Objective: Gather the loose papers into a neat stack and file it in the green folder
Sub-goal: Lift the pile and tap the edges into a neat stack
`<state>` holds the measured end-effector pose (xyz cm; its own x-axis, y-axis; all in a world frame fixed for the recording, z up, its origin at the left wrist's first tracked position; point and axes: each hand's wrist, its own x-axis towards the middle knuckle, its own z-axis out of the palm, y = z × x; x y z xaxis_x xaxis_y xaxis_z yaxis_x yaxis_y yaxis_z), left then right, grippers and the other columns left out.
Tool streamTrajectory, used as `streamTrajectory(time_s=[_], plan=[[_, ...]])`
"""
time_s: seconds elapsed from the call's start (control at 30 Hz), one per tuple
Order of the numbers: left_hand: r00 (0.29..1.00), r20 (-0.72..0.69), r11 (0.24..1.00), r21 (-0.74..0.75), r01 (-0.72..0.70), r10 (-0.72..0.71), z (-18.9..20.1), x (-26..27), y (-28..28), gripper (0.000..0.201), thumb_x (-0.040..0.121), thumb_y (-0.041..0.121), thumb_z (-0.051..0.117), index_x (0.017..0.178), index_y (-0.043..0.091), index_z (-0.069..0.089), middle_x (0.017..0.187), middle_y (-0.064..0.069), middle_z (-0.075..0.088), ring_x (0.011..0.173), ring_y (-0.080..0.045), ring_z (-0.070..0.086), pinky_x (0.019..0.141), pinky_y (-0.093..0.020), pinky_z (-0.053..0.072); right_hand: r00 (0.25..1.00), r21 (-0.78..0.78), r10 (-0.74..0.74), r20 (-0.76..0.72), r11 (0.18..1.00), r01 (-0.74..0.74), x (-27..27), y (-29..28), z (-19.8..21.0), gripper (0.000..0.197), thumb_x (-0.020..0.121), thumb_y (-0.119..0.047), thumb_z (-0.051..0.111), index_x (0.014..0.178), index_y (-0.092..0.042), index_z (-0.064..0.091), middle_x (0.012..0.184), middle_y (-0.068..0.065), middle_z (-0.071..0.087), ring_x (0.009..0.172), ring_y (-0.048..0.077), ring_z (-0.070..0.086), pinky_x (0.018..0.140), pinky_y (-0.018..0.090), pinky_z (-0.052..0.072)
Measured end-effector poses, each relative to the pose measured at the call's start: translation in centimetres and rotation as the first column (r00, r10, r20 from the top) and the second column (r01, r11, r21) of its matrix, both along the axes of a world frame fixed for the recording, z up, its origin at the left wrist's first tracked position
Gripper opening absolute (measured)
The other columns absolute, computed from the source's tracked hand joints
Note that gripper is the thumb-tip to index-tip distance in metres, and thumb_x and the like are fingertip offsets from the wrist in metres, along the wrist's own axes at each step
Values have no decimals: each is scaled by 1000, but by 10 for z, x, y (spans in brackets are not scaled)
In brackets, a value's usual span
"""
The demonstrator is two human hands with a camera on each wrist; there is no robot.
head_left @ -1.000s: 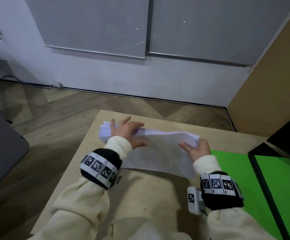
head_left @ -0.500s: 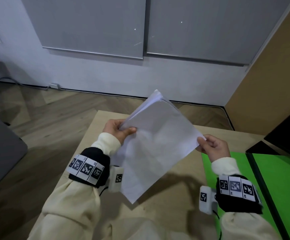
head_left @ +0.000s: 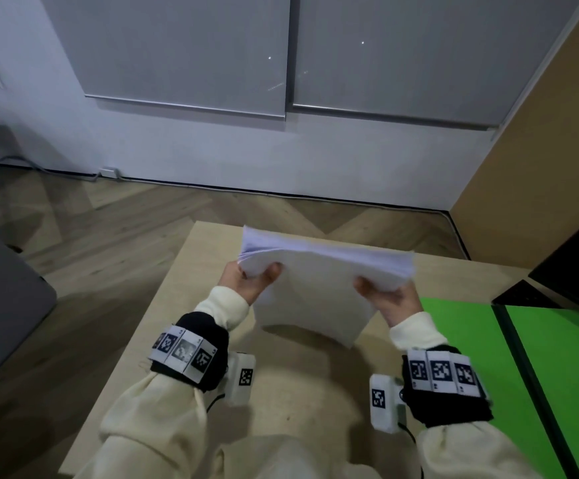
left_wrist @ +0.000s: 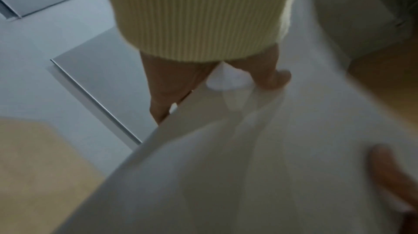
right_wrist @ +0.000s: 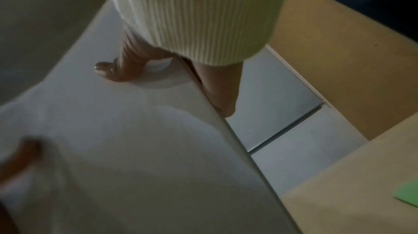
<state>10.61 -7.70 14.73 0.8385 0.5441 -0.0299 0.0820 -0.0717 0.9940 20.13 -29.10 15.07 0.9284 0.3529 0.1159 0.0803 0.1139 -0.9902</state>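
- My left hand [head_left: 246,283] and right hand [head_left: 390,299] each grip one end of the paper stack [head_left: 319,271].
- The green folder [head_left: 460,340] lies open on the counter [head_left: 291,385], nearest my right hand.

**deskwatcher:** ok colour rundown. The paper stack [head_left: 319,281] is plain white, edges going a bit lilac-blue in this light. Sleeves [head_left: 227,302] are cream, ribbed knit up close. Wristbands [head_left: 198,354] are black with white tiles carrying black square-code patterns.

**papertrail_:** and the folder [head_left: 460,340]? Looks neon.

**deskwatcher:** yep, bright green, with a black strip down its spine. The table [head_left: 298,402] is pale beige wood. Floor [head_left: 108,236] is brown herringbone parquet.

**papertrail_:** background?

**deskwatcher:** white wall [head_left: 212,153], grey blinds [head_left: 184,50] with silvery bottom rails, tan panel [head_left: 536,150] on the right. The little camera boxes [head_left: 383,402] at the wrists are white with black codes too.
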Motion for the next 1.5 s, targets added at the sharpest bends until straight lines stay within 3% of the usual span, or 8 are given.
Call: streamTrajectory(time_s=[0.17,0.27,0.4,0.5,0.67,0.87,1.37,1.5], plan=[[982,109,979,-149,-140,157,17,2,-19,21,87,13,59,66,16,59,38,20,60,39,10,56,43,-3,42,996,-88,-68,-62,994,62,-3,9,-10,27,71,4,72,73,-21,62,57,-21,70,56,-17,61,68,12,49],[947,180,957,-173,-234,265,22,7,-23,25,85,14,62,61,17,57,37,18,58,38,7,52,45,-4,41,994,-74,-99,-44,993,95,-3,9,-2,16,63,-26,76,73,-19,66,53,-23,69,54,-15,62,55,6,48],[946,172,949,-205,-240,276,20,16,-27,21,83,23,65,63,22,61,46,17,63,47,6,56,58,-15,49,965,-148,-260,-21,956,255,1,11,-3,79,48,-73,66,91,-7,67,79,2,69,73,10,61,72,23,50],[945,201,959,-177,-224,258,28,15,-32,17,83,24,64,65,23,62,54,15,64,58,4,58,71,-26,47,954,-90,-293,62,950,298,0,13,10,53,63,-63,66,79,-12,68,74,3,63,72,9,54,70,27,47],[907,368,974,-169,-150,204,49,8,-30,49,44,66,67,67,23,62,50,23,66,49,11,59,53,-7,48,956,-6,-264,129,964,267,-1,5,32,29,82,-24,67,88,5,69,68,-2,71,61,-2,58,56,10,48],[961,215,979,-142,-146,174,28,14,-21,15,71,12,77,75,18,64,74,3,67,58,4,64,62,-18,54,975,-149,-224,3,964,222,0,12,11,7,76,-7,72,80,-12,68,44,-21,63,44,-15,55,52,10,48],[998,12,993,-96,63,-62,14,9,2,27,57,32,82,77,23,67,75,9,72,73,-11,68,73,-25,57,980,-144,-201,2,969,199,4,17,11,12,76,-11,73,86,-12,67,74,-8,65,49,-16,59,54,3,48],[1000,24,997,-78,18,-16,21,11,0,11,83,25,66,73,23,68,52,13,67,49,5,61,54,-13,53,984,-167,-178,-6,970,174,5,15,15,10,80,-9,69,89,-11,65,82,3,65,52,-8,59,53,3,47]])
